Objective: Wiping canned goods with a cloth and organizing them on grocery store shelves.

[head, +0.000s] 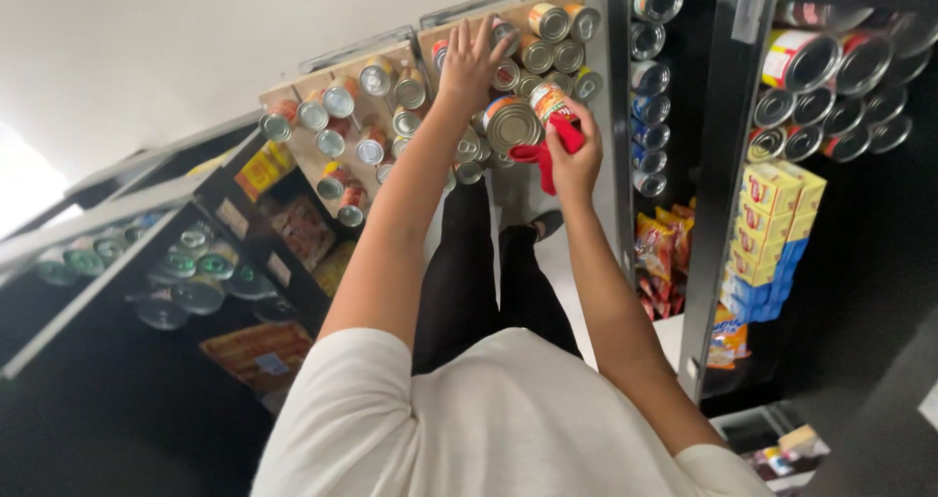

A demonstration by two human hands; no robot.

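My left hand (469,59) reaches out and rests with spread fingers on the cans (532,55) standing on a wooden board (293,91). My right hand (576,157) holds a red cloth (543,157) pressed against a tin can (512,124) with a red and orange label, its silver end facing me. The can sits between my two hands, just above the board's cans. Whether my left hand grips any can is hidden by its fingers.
Several more cans (337,145) cover the board's left part. A dark shelf unit (728,165) at right holds stacked cans (821,96), yellow and blue boxes (772,233) and snack bags (657,253). Another shelf (117,262) with cans stands at left.
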